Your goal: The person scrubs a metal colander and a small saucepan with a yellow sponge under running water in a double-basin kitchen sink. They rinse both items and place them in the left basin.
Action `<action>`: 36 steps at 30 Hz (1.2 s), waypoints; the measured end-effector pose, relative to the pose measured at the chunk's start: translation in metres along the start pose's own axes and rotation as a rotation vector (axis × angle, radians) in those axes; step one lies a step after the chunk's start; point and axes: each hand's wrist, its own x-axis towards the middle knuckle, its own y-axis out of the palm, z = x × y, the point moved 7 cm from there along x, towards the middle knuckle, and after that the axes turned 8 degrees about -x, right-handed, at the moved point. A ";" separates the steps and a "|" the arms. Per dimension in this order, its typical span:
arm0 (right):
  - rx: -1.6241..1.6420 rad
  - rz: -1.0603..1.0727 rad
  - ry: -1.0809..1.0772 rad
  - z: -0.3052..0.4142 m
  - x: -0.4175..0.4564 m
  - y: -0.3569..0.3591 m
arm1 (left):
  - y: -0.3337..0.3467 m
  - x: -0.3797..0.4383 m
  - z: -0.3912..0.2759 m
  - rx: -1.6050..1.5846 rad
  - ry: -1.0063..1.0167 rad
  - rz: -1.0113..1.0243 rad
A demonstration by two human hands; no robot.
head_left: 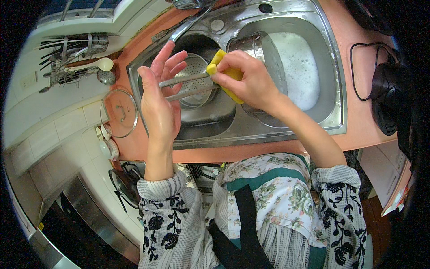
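My left hand is raised over the left sink basin, palm turned inward and fingers spread. Across its palm lie the two metal arms of what look like tongs, their near end hidden by the thumb. My right hand pinches a yellow sponge folded about the far ends of these arms, covering the tips. Below the tongs a perforated metal strainer sits in the left basin. Behind my right wrist a steel pot leans in the right basin, beside white suds.
A faucet reaches over the left basin. On the orange counter lies a black cord by a dark appliance. A glass lid stands left of the sink, and a wall rack holds utensils.
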 end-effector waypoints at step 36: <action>0.133 0.071 0.185 -0.024 -0.001 0.003 | -0.001 0.000 0.007 -0.326 -0.167 0.121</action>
